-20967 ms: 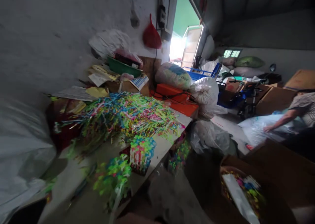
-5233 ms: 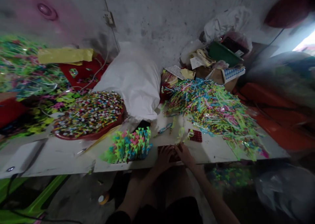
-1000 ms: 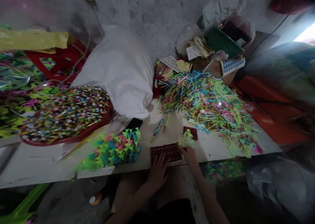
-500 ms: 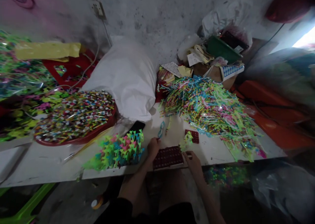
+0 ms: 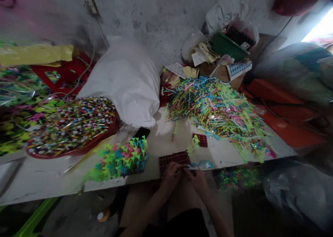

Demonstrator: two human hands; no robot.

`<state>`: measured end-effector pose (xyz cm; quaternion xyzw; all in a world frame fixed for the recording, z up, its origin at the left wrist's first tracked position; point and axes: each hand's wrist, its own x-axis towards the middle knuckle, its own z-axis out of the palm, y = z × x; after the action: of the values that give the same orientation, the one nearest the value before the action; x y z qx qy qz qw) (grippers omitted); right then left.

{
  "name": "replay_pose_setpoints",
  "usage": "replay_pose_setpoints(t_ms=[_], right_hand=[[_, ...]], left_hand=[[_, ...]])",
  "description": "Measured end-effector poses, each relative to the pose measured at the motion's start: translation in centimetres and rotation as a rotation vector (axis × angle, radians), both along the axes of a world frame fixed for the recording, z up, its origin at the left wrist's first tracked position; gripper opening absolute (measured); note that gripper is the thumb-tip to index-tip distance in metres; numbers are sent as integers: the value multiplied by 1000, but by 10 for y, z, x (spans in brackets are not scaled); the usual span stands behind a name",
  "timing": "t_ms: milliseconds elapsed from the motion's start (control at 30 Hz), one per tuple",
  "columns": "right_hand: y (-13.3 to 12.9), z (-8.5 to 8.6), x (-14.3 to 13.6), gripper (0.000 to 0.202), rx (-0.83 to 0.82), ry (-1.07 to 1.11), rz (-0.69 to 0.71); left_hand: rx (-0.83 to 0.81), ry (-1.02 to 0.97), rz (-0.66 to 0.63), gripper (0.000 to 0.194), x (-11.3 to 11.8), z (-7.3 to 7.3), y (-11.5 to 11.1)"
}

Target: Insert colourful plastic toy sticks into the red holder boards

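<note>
My left hand (image 5: 171,176) and my right hand (image 5: 197,181) meet at the table's front edge, fingers pinched close together. Between them is a small piece, too hidden to name, and a light blue plastic piece (image 5: 205,164) sticks out to the right over my right hand. Behind my left hand lies a dark red perforated tray (image 5: 173,158). A smaller red tray (image 5: 203,140) sits further back, with yellow-green figures (image 5: 193,145) beside it. One thin yellow-green piece (image 5: 175,130) lies alone on the white table (image 5: 158,140).
Upright coloured figures (image 5: 127,157) stand left of my hands, near a black phone (image 5: 142,133). Further left is a red basin (image 5: 114,127) of small sticks. A white sack (image 5: 127,81) leans at the wall. At right spreads a heap of coloured pieces (image 5: 221,108).
My left hand has moved right and towards me, bringing the light blue piece from the table. My right hand has come in to meet it. The view has shifted slightly.
</note>
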<state>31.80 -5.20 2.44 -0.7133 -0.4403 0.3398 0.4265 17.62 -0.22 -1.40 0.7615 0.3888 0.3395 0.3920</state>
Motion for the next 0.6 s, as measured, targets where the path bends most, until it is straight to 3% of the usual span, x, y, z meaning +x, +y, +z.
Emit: replay_pose_setpoints(t_ms=[133,267,367,467,600], right_hand=[[0,-12,32,43,-51,-7,-86],[8,-24,52,43,-67,-52,-143],[13,-29,54,42,-85,-77,-141],[15,-30,51,37,-138,-205,-125],[20,-28,47,29,-168,-339,-102]], left_hand=[[-44,23,-2,50,11,-7,32],[-79,107,277,33,33,-16,85],[-69,164,426,34,50,-21,123],[-61,230,481,34,61,-25,146],[-68,299,456,22,64,-30,153]])
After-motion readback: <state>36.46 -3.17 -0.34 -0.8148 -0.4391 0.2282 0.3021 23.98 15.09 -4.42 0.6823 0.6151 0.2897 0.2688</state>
